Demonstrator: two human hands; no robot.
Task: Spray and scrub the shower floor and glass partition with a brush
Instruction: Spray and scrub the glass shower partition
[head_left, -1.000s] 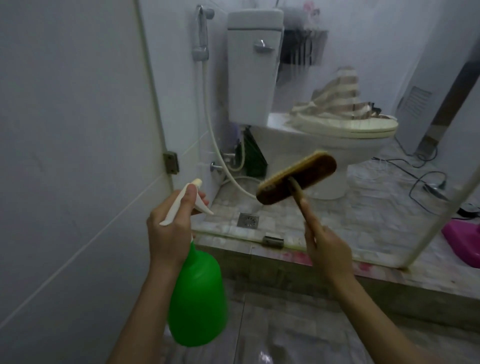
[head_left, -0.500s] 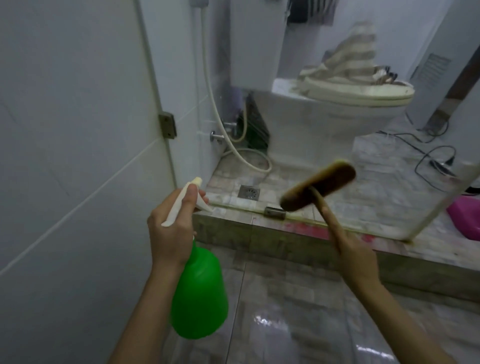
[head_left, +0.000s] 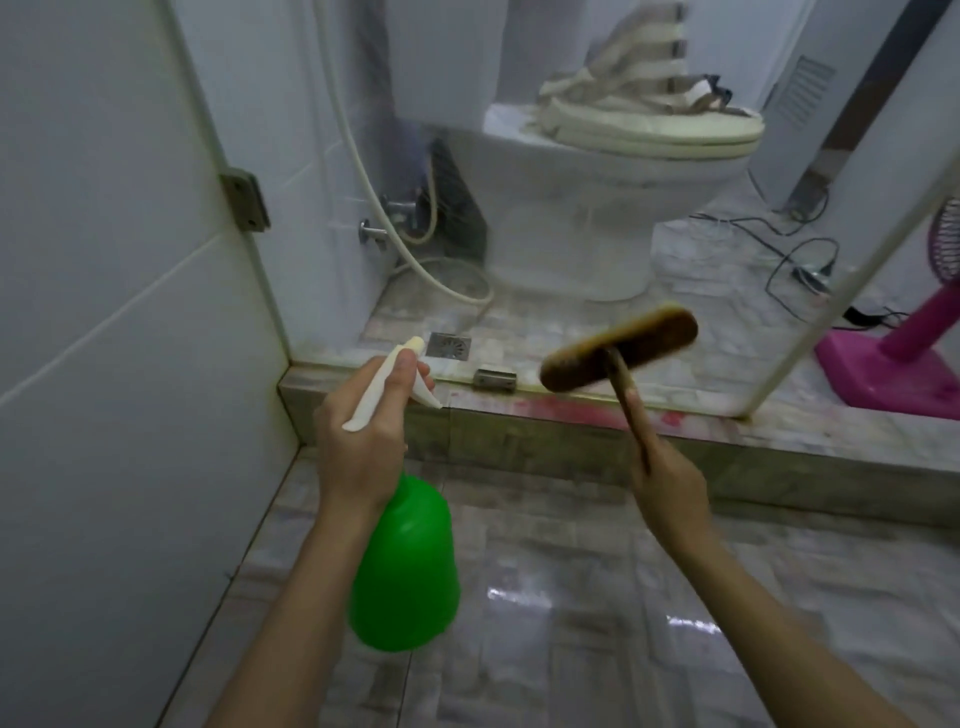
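The view has tipped lower; left hand (head_left: 363, 441) still grips the green spray bottle (head_left: 405, 566), right hand (head_left: 667, 486) still clasps the brush (head_left: 618, 347), now nearer the glass partition (head_left: 571, 208)

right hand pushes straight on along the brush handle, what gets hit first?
Probably the glass partition. The right hand holds the brush with its head up near the lower part of the pane, so the head would likely meet the glass before the toilet behind it. The gap is unclear.
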